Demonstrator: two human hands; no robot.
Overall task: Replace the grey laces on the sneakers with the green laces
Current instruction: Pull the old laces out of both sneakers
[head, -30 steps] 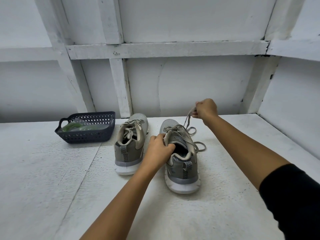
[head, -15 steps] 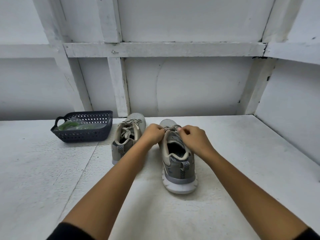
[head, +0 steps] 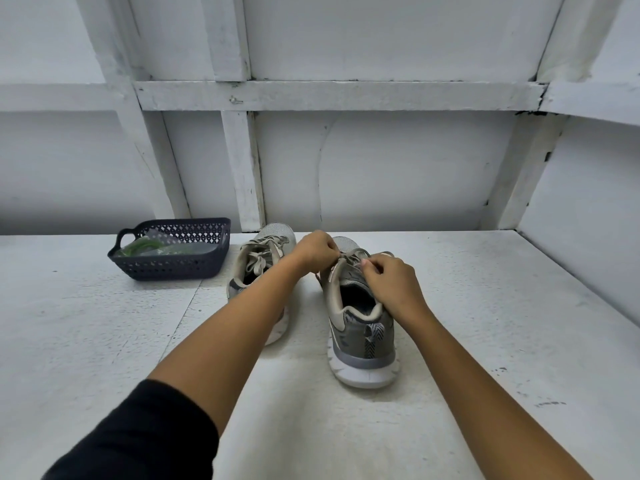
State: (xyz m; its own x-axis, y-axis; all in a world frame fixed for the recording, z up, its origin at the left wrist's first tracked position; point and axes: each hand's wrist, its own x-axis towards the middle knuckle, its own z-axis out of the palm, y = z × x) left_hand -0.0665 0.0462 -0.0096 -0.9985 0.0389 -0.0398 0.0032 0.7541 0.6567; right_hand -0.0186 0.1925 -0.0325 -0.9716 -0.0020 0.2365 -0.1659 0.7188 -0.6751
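Two grey mesh sneakers with white foam soles stand heels toward the viewer on a rough, speckled white surface (head: 485, 306). The right sneaker (head: 360, 327) has a patterned heel tab and a padded collar; the left sneaker (head: 258, 271) sits just beside it, partly hidden by the forearm, its flat lace tied in a loose bow.

Both hands meet at the top of the right sneaker's tongue. The left hand (head: 313, 249) and the right hand (head: 391, 282) have their fingers (head: 369, 268) curled tight, pinching the flat woven grey lace (head: 352, 255) near the upper eyelets, with the lace running between the two grips.

To the left, well apart from the hands, a dark perforated plastic basket (head: 180, 268) with a loop handle holds the green laces (head: 138, 244) in clear wrapping. The surface ends at a white wall with raised battens just behind the sneaker toes and at a side wall on the right; broad open room lies to the right and near side. A black sleeve (head: 138, 434) covers the left upper arm.
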